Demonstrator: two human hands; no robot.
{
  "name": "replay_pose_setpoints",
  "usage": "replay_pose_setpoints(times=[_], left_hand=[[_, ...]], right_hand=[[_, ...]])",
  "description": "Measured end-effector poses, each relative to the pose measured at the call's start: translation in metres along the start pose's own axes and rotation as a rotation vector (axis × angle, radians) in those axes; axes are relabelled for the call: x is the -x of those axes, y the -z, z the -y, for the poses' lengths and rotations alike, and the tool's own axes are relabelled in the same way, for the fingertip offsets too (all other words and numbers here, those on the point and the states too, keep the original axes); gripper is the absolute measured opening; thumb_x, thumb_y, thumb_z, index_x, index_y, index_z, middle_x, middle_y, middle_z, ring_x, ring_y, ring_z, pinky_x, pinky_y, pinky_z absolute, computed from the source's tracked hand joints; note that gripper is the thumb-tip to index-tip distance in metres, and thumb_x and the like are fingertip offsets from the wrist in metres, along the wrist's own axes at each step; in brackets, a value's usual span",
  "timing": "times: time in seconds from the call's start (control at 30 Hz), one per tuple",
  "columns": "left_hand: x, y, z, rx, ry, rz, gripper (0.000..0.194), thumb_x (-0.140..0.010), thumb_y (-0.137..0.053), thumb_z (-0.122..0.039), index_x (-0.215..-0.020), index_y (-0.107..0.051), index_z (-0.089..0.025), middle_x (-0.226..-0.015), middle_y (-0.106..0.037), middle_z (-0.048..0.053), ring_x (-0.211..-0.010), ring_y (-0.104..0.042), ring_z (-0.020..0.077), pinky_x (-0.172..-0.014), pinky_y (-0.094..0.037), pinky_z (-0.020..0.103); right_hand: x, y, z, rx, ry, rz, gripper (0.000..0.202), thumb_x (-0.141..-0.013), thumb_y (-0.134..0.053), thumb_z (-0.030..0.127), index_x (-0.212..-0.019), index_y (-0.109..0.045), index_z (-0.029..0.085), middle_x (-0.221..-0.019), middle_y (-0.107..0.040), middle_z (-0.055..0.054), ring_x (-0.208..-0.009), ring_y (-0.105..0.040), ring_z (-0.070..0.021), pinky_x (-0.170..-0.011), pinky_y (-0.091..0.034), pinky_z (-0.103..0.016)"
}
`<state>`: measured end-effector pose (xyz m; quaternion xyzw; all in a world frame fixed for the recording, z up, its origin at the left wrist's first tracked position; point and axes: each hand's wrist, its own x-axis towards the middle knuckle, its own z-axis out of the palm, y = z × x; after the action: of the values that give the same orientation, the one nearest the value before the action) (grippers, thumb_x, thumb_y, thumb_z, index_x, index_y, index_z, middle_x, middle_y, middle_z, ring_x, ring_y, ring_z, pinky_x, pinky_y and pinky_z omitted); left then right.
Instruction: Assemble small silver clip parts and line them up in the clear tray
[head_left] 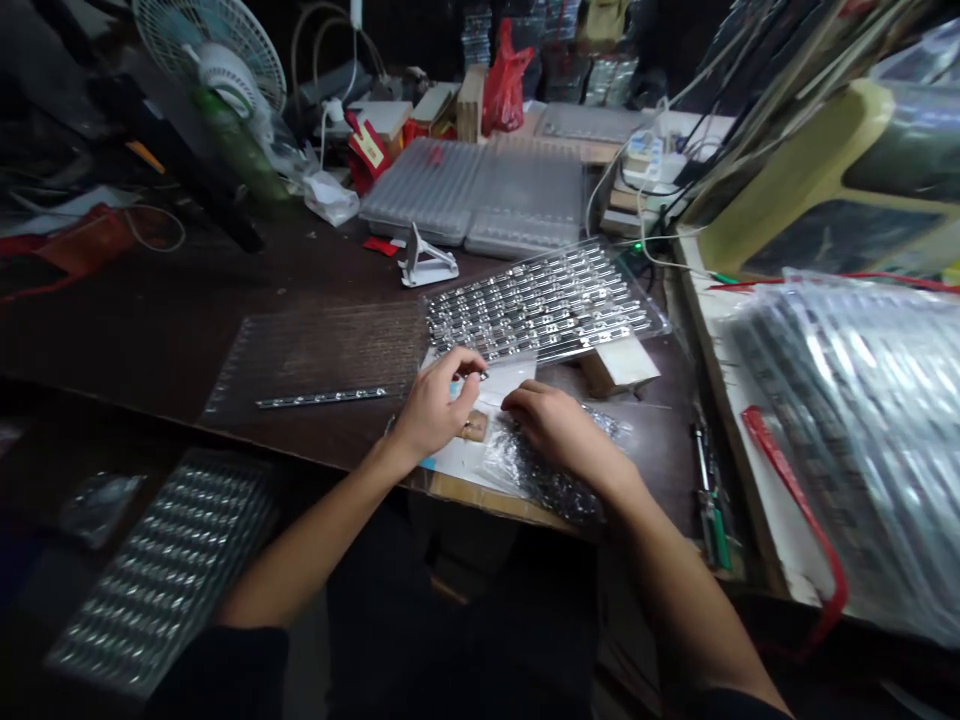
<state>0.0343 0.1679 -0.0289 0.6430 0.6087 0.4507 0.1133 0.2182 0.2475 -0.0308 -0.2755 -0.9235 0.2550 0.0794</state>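
Note:
My left hand [439, 402] is curled with thumb and fingers together around a small shiny metal piece, whose end shows at the fingertips. Just under it lies a small tan block [473, 427] on a white sheet [457, 462]. My right hand [559, 425] is pinched at the edge of a clear plastic bag [551, 480] full of small dark parts; whatever its fingertips hold is too small to make out. Beyond both hands, a clear tray [536, 305] carries rows of metal strips, tilted up on a white block [624, 364]. A single metal strip [322, 398] rests in another clear tray [330, 335] at left.
Ribbed plastic trays [525, 190] and a white stand [427, 262] are farther back. Screwdrivers [709, 500] lie at right, beside a ledge with stacked trays [862, 430]. More filled trays [165, 570] sit low at left. A fan [217, 60] stands behind.

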Motion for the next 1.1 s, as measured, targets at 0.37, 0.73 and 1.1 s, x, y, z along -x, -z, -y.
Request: replay_pose_setpoints(times=[0.37,0.73,1.1], left_hand=[[0.053,0.011,0.042,0.016,0.120,0.085,0.011,-0.086,-0.071,-0.032,-0.091,-0.073,-0.022,-0.094,-0.074,0.002,-0.090,-0.069,0.0188,-0.085,-0.050,0.032],[0.056,0.005,0.044,-0.061,0.015,0.098,0.006,-0.088,-0.069,-0.023,-0.092,-0.074,-0.021,-0.094,-0.074,0.004,-0.090,-0.068,0.0197,-0.084,-0.051,0.034],[0.061,0.011,0.042,-0.074,0.121,-0.172,0.005,-0.089,-0.068,-0.022,-0.092,-0.071,-0.020,-0.094,-0.074,0.003,-0.091,-0.068,0.0176,-0.085,-0.051,0.031]], right_hand=[[-0.012,-0.020,0.008,-0.142,0.024,-0.155,0.021,-0.090,-0.051,0.010,-0.097,-0.071,0.012,-0.099,-0.071,-0.010,-0.087,-0.065,-0.0187,-0.079,-0.047,-0.028],[-0.017,-0.032,0.016,-0.128,0.012,-0.095,0.022,-0.085,-0.053,0.010,-0.095,-0.072,0.014,-0.095,-0.071,-0.008,-0.085,-0.065,-0.0186,-0.078,-0.047,-0.028],[-0.018,-0.042,0.023,-0.031,0.178,-0.034,0.019,-0.092,-0.052,0.011,-0.101,-0.069,0.014,-0.097,-0.067,-0.009,-0.087,-0.060,-0.0171,-0.080,-0.048,-0.027]])
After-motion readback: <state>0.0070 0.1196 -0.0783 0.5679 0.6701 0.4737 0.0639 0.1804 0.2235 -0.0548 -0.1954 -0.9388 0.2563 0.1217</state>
